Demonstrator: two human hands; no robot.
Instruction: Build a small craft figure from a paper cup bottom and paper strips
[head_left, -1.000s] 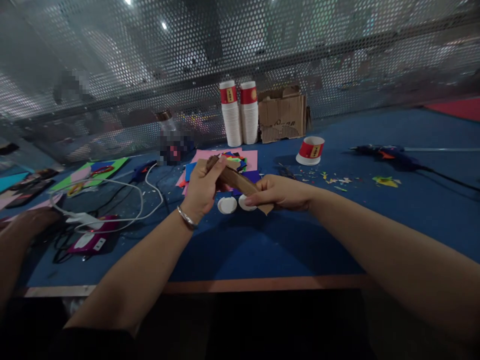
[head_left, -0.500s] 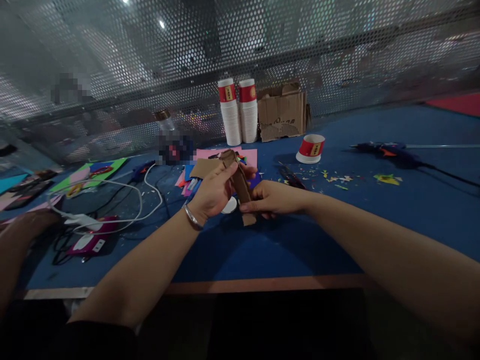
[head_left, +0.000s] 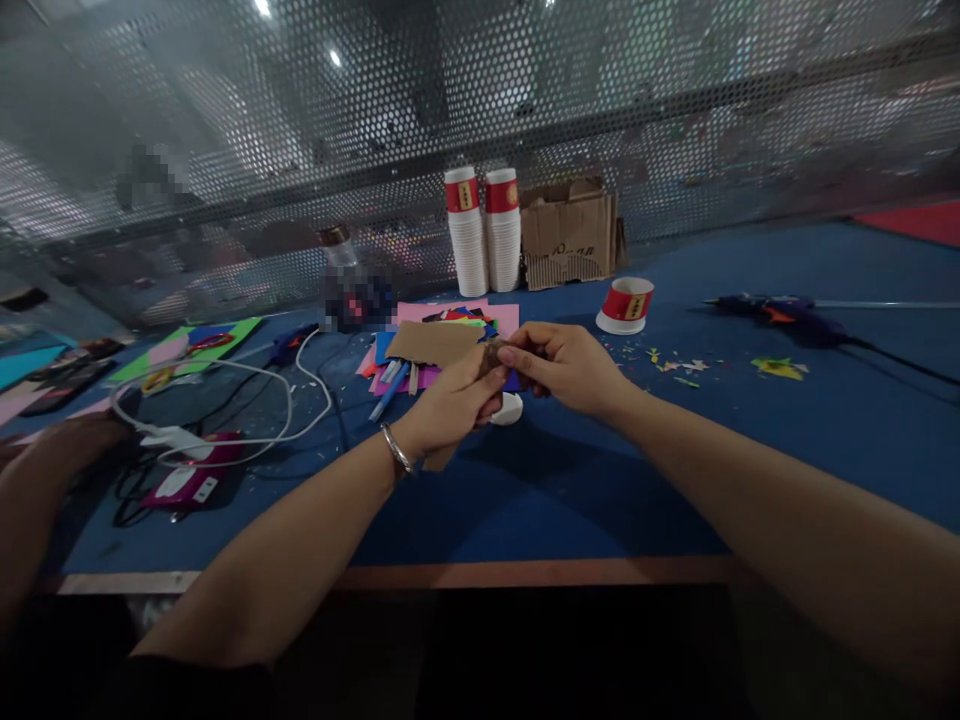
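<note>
My left hand (head_left: 454, 400) is closed round a narrow brown cardboard piece (head_left: 439, 459), whose lower end shows beneath the palm. At the piece's upper end my right hand (head_left: 566, 368) pinches it between thumb and fingers, close to the left fingertips. Most of the piece is hidden by my hands. Just below them lies a white round object (head_left: 507, 409), partly covered. Behind the left hand, a flat brown cardboard sheet (head_left: 426, 343) rests on a pile of coloured paper (head_left: 491, 312).
Two tall cup stacks (head_left: 469, 240) and a cardboard box (head_left: 570, 240) stand at the back. A red-white cup (head_left: 626, 305), paper scraps and a glue gun (head_left: 799, 315) are right. Cables, a purple power strip (head_left: 199, 480) and another person's arm (head_left: 56, 480) are left.
The cardboard piece has swung so its lower end points down-left, mostly behind my left hand. My right hand has moved up from its lower part to its upper end.
</note>
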